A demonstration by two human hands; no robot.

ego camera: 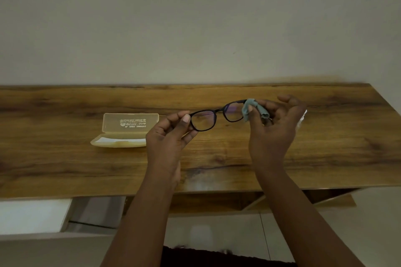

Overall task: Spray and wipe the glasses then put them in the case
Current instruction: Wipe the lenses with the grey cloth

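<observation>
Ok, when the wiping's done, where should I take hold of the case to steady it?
Probably the lower tray of the case, pinched at its rounded left end, coming from the left. Its lid stands open at the back, and the left hand with the glasses occupies its right side.

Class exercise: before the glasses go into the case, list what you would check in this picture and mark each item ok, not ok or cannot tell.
1. Case open, lid up: ok.
2. Glasses securely held: ok, left hand pinches one end of the frame.
3. Cloth on lens: ok, right hand pinches it there.
4. Lenses clean: cannot tell.
5. Temples folded: cannot tell.
6. Table path to case free: ok.
</observation>
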